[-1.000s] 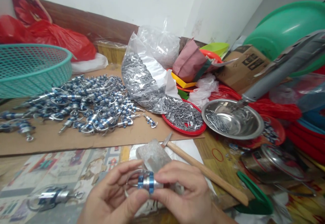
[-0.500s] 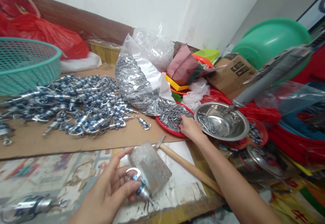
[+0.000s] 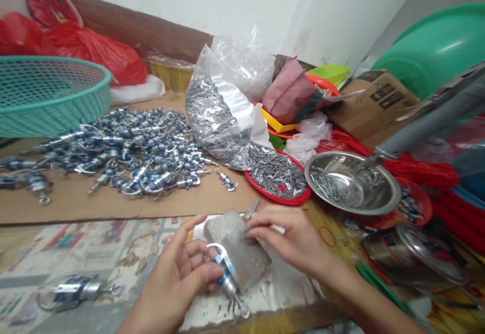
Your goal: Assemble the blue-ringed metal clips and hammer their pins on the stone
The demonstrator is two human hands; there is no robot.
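Observation:
My left hand grips a silver and blue swivel hook and rests it against the near side of a grey metal block. My right hand hovers over the block's right edge with fingertips pinched together; whatever small piece they hold is too small to make out. A heap of finished blue and silver hooks lies on the cardboard sheet to the left. The red plate of small grey metal pieces sits just beyond the block.
A steel bowl of pins stands at right. A clear bag of metal pieces leans behind the red plate. A teal basket is far left. One loose hook lies at near left. Red bags, cardboard box and green basin crowd the back.
My right hand drew back from the red plate to the grey block, fingertips pinched. My left hand kept the hook, now against the block.

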